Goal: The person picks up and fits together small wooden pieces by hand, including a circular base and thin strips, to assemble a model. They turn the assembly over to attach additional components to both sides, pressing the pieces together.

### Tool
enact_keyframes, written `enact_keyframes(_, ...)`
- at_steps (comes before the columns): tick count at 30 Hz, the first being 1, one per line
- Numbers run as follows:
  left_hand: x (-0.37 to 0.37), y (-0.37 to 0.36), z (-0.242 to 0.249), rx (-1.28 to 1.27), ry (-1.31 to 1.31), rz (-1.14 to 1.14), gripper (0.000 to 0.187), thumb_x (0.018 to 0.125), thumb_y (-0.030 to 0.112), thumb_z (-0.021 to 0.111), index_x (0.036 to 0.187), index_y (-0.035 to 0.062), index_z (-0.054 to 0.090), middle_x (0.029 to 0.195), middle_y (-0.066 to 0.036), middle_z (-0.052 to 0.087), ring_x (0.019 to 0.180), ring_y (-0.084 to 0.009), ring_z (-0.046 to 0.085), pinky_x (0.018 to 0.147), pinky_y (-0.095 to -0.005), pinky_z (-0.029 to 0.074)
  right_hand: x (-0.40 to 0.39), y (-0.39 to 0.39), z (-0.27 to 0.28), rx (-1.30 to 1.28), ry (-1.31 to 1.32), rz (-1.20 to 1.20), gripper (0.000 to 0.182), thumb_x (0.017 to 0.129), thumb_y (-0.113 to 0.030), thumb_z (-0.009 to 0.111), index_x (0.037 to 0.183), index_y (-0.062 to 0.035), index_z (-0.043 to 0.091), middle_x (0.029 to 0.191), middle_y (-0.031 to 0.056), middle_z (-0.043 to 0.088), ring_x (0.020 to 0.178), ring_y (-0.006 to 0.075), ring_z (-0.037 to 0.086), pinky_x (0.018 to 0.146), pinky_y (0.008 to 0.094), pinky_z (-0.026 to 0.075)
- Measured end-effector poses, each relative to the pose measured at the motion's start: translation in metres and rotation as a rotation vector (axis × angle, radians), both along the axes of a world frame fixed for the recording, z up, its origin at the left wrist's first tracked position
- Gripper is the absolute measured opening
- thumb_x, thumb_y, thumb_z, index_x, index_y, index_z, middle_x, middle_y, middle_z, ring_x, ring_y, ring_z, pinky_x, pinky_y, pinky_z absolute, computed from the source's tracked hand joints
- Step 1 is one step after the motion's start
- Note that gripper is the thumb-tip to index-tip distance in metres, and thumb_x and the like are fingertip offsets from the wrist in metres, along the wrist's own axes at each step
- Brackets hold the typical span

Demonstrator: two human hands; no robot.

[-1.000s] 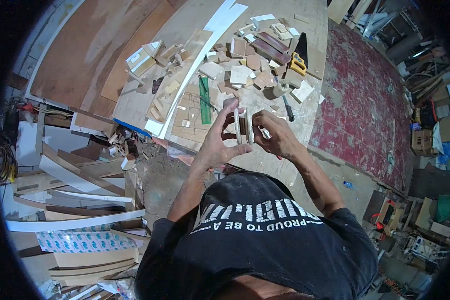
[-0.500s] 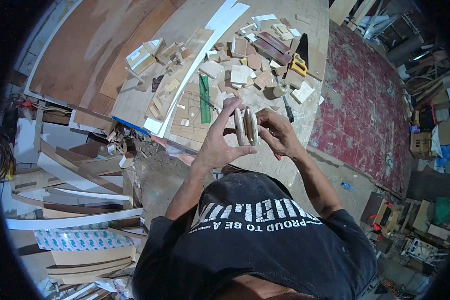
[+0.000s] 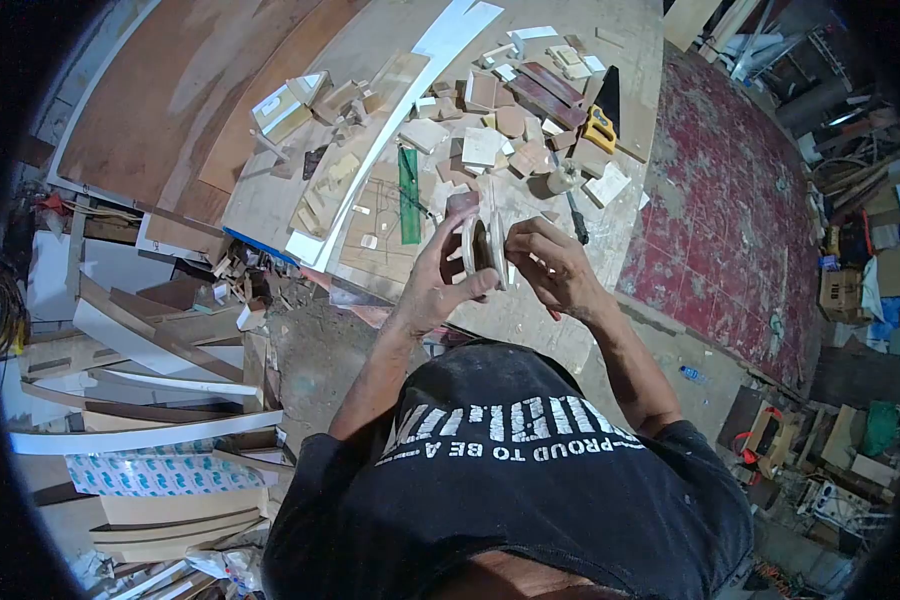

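Note:
A wooden spool-like piece (image 3: 498, 250), two pale round discs with a gap between them, is held up over the near edge of the workbench. My left hand (image 3: 440, 280) is closed around its left disc, thumb below and fingers above. At the right disc's outer face, my right hand (image 3: 560, 268) has its fingers curled and pinched together. What those fingers hold, if anything, is hidden. A small red tip shows beneath the right hand; its kind cannot be made out.
On the workbench (image 3: 270, 205) lie wood offcuts (image 3: 482, 148), a yellow-handled saw (image 3: 599, 128), a green strip (image 3: 408, 195), a dark-handled tool (image 3: 578, 220), a small bottle (image 3: 562, 180) and long white strips (image 3: 370, 160). Curved panels (image 3: 150, 430) are stacked at the left.
The spool-like piece has turned slightly, so the gap between its discs looks wider and the left disc's inner side shows. My left thumb has moved up onto it. The right fingers have shifted slightly.

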State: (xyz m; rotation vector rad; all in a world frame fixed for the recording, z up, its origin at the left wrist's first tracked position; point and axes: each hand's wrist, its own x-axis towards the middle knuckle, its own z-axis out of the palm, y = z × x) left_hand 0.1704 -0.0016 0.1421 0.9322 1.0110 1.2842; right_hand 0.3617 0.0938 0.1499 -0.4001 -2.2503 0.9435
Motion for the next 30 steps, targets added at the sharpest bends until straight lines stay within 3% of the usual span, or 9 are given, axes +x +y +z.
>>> enact_keyframes(5,0.005,0.000,-0.003,0.147,0.151,0.034,0.102,0.067,0.017,0.091,0.148,0.0067,0.029,0.147,-0.014,0.036,0.123,-0.0258,0.051,0.082,-0.0343,0.057,0.002,0.001,-0.001,-0.127,0.017,-0.033,0.019,0.080,0.008,0.063,0.097,0.0013,0.059,0.092,0.0135,0.061,0.079,0.0248,0.063,0.066,0.0333,0.049)
enact_keyframes(9,0.002,0.005,-0.005,0.254,0.262,0.062,0.093,0.077,0.032,0.082,0.149,0.0086,0.027,0.143,-0.014,0.039,0.123,-0.0252,0.051,0.089,-0.0371,0.056,0.004,0.002,0.001,-0.203,0.029,-0.063,0.016,0.080,0.007,0.063,0.094,0.0010,0.059,0.089,0.0138,0.061,0.078,0.0255,0.063,0.066,0.0342,0.049)
enact_keyframes(11,-0.001,0.005,-0.006,0.245,0.249,0.096,0.090,0.081,0.038,0.078,0.150,0.0100,0.027,0.137,-0.012,0.043,0.122,-0.0255,0.051,0.093,-0.0374,0.054,0.005,0.007,-0.005,-0.062,0.105,-0.008,0.019,0.079,0.007,0.064,0.097,0.0007,0.059,0.091,0.0147,0.061,0.080,0.0288,0.064,0.067,0.0354,0.050)
enact_keyframes(13,0.000,0.002,0.006,-0.163,-0.163,-0.047,0.084,0.087,0.046,0.070,0.150,0.0092,0.028,0.136,-0.011,0.045,0.122,-0.0238,0.051,0.095,-0.0376,0.052,0.006,0.005,0.002,-0.038,0.063,-0.002,0.021,0.079,0.008,0.063,0.098,0.0004,0.058,0.093,0.0150,0.062,0.081,0.0307,0.064,0.068,0.0362,0.050)
enact_keyframes(15,0.004,0.004,0.000,-0.205,-0.229,-0.035,0.079,0.088,0.043,0.070,0.148,0.0080,0.031,0.134,-0.010,0.048,0.122,-0.0223,0.051,0.099,-0.0371,0.048,0.006,0.004,0.004,-0.010,0.022,0.003,0.023,0.079,0.008,0.063,0.100,0.0002,0.058,0.095,0.0153,0.062,0.083,0.0327,0.064,0.069,0.0369,0.051)
enact_keyframes(17,0.007,0.005,-0.003,-0.049,-0.261,0.024,0.069,0.093,0.035,0.065,0.147,0.0071,0.032,0.130,-0.012,0.050,0.112,-0.0201,0.055,0.102,-0.0332,0.043,0.006,0.004,0.003,0.042,0.033,0.017,0.026,0.078,0.009,0.062,0.102,-0.0002,0.057,0.097,0.0154,0.062,0.084,0.0342,0.064,0.071,0.0376,0.051)
enact_keyframes(18,0.005,0.007,-0.004,0.015,-0.333,0.045,0.072,0.090,0.023,0.070,0.147,0.0049,0.029,0.133,-0.014,0.049,0.120,-0.0206,0.051,0.105,-0.0338,0.040,0.006,0.004,0.002,0.040,0.035,0.015,0.026,0.078,0.009,0.062,0.102,-0.0002,0.057,0.097,0.0154,0.062,0.084,0.0342,0.064,0.071,0.0376,0.051)
enact_keyframes(22,0.007,0.011,0.007,0.127,-0.362,0.163,0.094,0.077,0.006,0.079,0.150,0.0044,0.019,0.139,-0.018,0.046,0.131,-0.0254,0.044,0.111,-0.0383,0.035,0.006,0.001,-0.001,-0.013,0.050,0.024,0.026,0.078,0.010,0.063,0.101,0.0002,0.057,0.098,0.0154,0.062,0.085,0.0332,0.064,0.071,0.0368,0.052)
enact_keyframes(30,0.015,0.011,0.009,0.415,-0.097,0.209,0.105,0.068,0.010,0.086,0.150,0.0041,0.020,0.140,-0.016,0.041,0.132,-0.0279,0.042,0.112,-0.0423,0.032,0.007,0.000,0.002,-0.098,0.097,-0.017,0.018,0.080,0.008,0.062,0.097,0.0017,0.060,0.095,0.0153,0.064,0.085,0.0292,0.065,0.074,0.0347,0.051)
